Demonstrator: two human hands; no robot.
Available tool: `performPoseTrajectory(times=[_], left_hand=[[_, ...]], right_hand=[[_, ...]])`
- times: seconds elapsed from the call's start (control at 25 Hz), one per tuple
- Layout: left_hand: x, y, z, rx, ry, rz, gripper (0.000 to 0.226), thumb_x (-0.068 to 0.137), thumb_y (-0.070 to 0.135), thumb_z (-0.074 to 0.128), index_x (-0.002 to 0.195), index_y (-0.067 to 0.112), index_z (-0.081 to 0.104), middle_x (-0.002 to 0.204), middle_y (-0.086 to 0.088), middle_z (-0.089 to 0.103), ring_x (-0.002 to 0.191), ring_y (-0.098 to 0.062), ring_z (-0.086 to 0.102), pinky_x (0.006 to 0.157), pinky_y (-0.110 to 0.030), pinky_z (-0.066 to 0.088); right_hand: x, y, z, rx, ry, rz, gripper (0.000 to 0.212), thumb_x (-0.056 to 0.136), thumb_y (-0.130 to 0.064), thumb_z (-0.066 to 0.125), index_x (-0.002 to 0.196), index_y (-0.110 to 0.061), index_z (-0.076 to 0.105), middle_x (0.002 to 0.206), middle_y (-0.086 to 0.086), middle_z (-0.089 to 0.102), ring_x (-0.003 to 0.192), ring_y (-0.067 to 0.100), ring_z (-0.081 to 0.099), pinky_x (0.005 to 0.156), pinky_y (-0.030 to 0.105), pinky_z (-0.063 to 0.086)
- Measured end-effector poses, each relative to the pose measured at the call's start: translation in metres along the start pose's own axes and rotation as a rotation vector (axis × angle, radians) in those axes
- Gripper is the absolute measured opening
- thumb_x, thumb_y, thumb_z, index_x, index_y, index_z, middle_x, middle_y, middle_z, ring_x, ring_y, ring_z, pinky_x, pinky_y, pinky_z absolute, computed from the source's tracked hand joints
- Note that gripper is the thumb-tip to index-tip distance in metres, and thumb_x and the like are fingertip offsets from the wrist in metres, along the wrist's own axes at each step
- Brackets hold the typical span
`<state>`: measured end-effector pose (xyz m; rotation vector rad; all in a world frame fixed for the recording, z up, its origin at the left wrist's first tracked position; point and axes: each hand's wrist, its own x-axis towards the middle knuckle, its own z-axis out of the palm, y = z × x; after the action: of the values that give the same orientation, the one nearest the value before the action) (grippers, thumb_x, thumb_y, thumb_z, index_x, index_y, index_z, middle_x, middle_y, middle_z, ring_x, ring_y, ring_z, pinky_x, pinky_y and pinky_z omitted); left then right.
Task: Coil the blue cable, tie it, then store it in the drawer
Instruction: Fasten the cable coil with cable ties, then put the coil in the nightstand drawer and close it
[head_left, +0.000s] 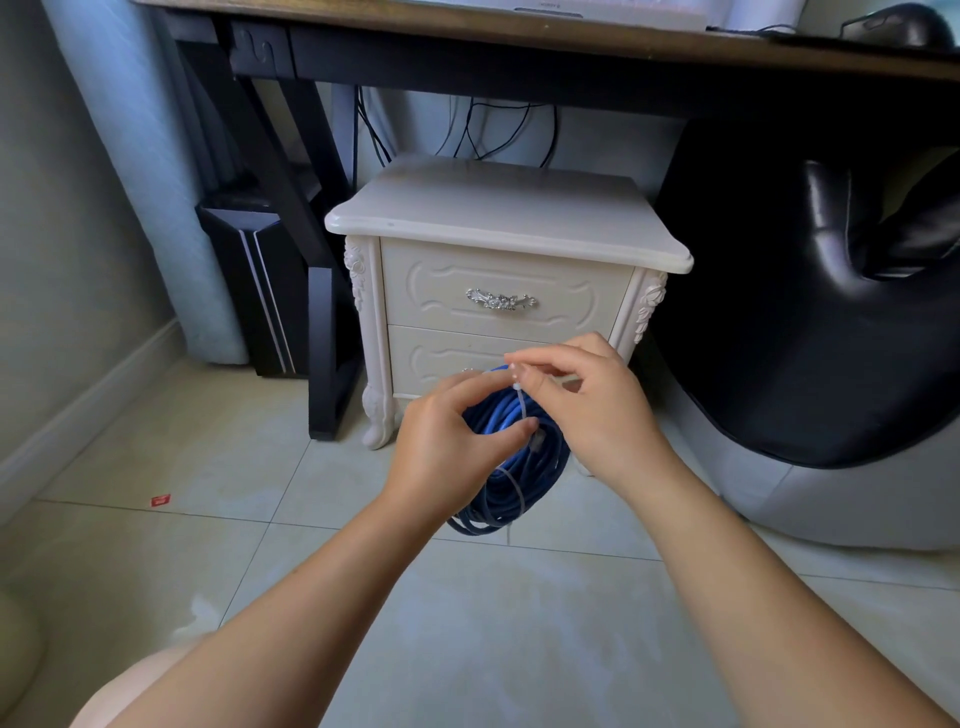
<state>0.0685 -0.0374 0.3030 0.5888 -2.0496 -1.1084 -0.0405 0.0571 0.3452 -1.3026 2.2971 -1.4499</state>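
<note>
Currently, seen from a head-worn camera looking down, a person is crouching before a cream-white carved bedside cabinet (509, 218) that is standing under a dark wooden counter (519, 36). Both hands are working on a coiled blue network cable (519, 467), which is hanging in front of the cabinet's lower drawer (441, 358), low over the pale tiled floor (260, 519); whether its bottom loop is touching the tiles is unclear. The left hand (447, 452) is gripping the bundle from the side, fingers curled round the strands. The right hand (597, 410) is pinching the free end of a thin white plastic tie (521, 402) that is wrapping the top of the coil. A second white tie (514, 491) is already circling the coil lower down. The tying step appears to be under way, with coiling done. Both drawers are sitting closed, the upper drawer (571, 291) showing an ornate silver handle (500, 300). Next, the tie likely needs pulling snug, then one hand must be freed to open a drawer.
</note>
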Motion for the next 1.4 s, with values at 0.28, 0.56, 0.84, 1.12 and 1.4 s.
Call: performPoseTrajectory(times=[0.28, 0.56, 0.84, 1.12, 1.4], left_hand=[[0.001, 0.005, -0.005, -0.115, -0.038, -0.057, 0.041, 0.077, 0.023, 0.082, 0.098, 0.054, 0.065, 0.095, 0.033, 0.07, 0.096, 0.011, 0.063, 0.087, -0.014, 0.049], [0.013, -0.005, -0.006, -0.315, -0.018, -0.271, 0.037, 0.075, 0.02, 0.084, 0.11, 0.028, 0.073, 0.099, 0.009, 0.075, 0.091, -0.006, 0.07, 0.091, -0.034, 0.056], [0.043, -0.027, -0.019, -0.654, -0.069, -0.555, 0.048, 0.082, 0.015, 0.077, 0.124, 0.031, 0.061, 0.114, -0.01, 0.071, 0.103, -0.027, 0.07, 0.09, -0.043, 0.057], [0.061, -0.058, -0.032, -0.417, -0.03, -0.7, 0.038, 0.085, 0.007, 0.065, 0.115, 0.025, 0.051, 0.108, -0.015, 0.068, 0.08, -0.024, 0.074, 0.061, -0.039, 0.061], [0.077, -0.079, -0.05, -0.538, 0.103, -0.703, 0.039, 0.084, 0.01, 0.064, 0.119, 0.023, 0.052, 0.101, -0.014, 0.071, 0.08, -0.025, 0.074, 0.064, -0.037, 0.059]], right_hand=[[-0.003, 0.005, 0.004, 0.349, -0.041, -0.008, 0.01, 0.09, -0.008, 0.067, 0.088, -0.013, 0.075, 0.103, -0.01, 0.072, 0.092, -0.001, 0.068, 0.08, 0.013, 0.051], [0.009, 0.024, 0.001, 0.291, -0.154, 0.157, 0.045, 0.091, -0.038, 0.063, 0.134, -0.04, 0.049, 0.131, -0.018, 0.056, 0.122, -0.002, 0.051, 0.103, 0.023, 0.04], [0.035, 0.068, 0.028, 0.401, -0.064, 0.439, 0.064, 0.077, -0.019, 0.081, 0.134, -0.029, 0.053, 0.11, -0.008, 0.07, 0.099, 0.01, 0.068, 0.094, 0.037, 0.054], [0.099, 0.081, 0.064, 0.416, -0.15, 0.38, 0.047, 0.093, -0.06, 0.046, 0.132, -0.035, 0.054, 0.132, -0.005, 0.061, 0.118, 0.017, 0.061, 0.11, 0.042, 0.04], [0.193, 0.105, 0.089, -0.236, -0.216, 0.22, 0.057, 0.095, -0.009, 0.052, 0.149, -0.017, 0.035, 0.157, 0.008, 0.022, 0.144, 0.025, 0.027, 0.116, 0.035, 0.022]])
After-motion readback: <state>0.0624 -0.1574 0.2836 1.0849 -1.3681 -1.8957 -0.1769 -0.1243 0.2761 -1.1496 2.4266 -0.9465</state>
